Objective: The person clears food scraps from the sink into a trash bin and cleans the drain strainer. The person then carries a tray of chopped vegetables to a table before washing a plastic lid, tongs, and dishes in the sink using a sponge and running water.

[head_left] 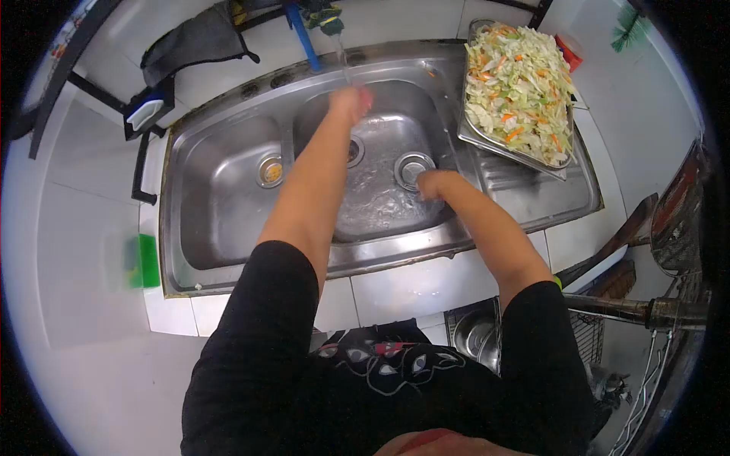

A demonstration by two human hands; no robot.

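Observation:
My left hand [350,104] reaches to the back of the larger sink basin [391,220], in or beside the thin stream of water [342,57] falling from the tap. Its fingers are smeared by motion, with a reddish patch at their tips that I cannot make out. My right hand [438,185] is lower in the same basin, its fingers closed at the rim of a small round steel bowl [411,169]. Water ripples over the basin floor, and the drain [355,152] lies left of the bowl.
A steel tray [517,152] heaped with shredded cabbage and carrot [521,91] stands on the right drainboard. The smaller left basin [220,190] has orange scraps in its drain [271,171]. A blue tap lever [304,38], dark cloth [194,45] and green sponge-like block [147,261] surround the sink.

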